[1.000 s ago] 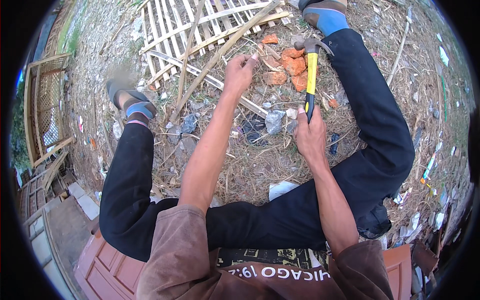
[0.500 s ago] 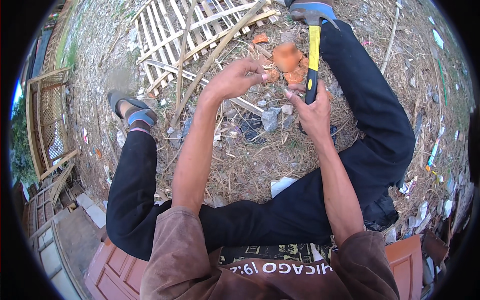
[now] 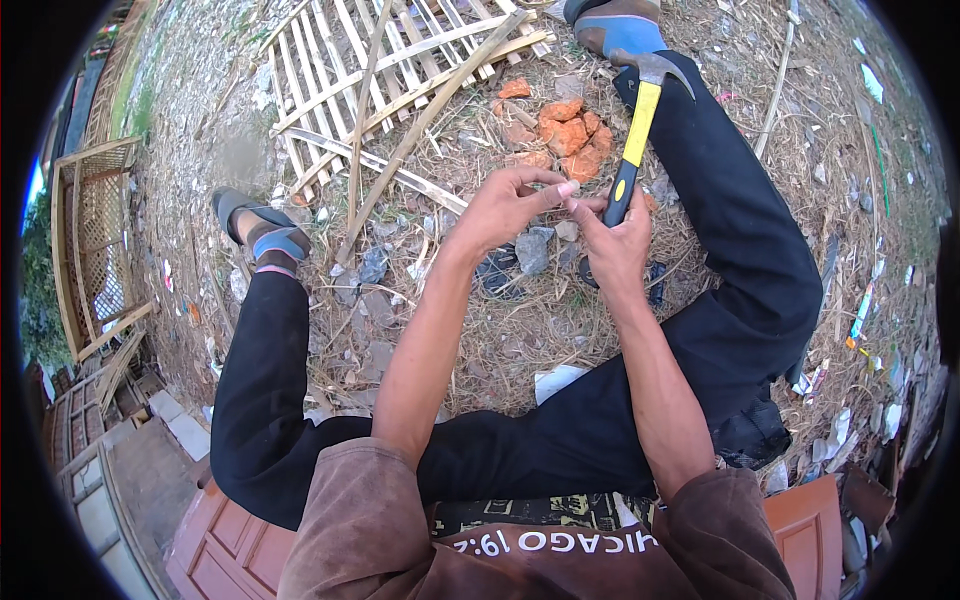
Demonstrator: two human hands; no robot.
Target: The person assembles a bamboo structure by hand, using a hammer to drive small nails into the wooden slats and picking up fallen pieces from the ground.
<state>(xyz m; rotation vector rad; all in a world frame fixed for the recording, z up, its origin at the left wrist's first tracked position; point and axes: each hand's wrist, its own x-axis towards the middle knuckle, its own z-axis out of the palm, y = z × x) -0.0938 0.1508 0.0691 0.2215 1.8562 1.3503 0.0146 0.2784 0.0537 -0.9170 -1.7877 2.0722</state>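
My right hand is wrapped round the black grip of a claw hammer with a yellow shaft; the steel head points away from me, over my right trouser leg. The thumb sticks out to the left. There my left hand meets it, thumb and fingers pinched together at the tip of the right thumb. Whatever the pinch holds, if anything, is too small to make out. Just beyond both hands lies a heap of broken orange brick pieces on the ground.
A slatted wooden frame with loose strips lies at the far left. Grey stones and black plastic sit below my hands among dry straw. My legs spread either side; reddish panelled boards lie behind me.
My left hand has moved right until its fingertips meet the right hand's. The hammer has tilted a little, its head shifting right. The brick heap, blurred before, now shows sharply as several pieces.
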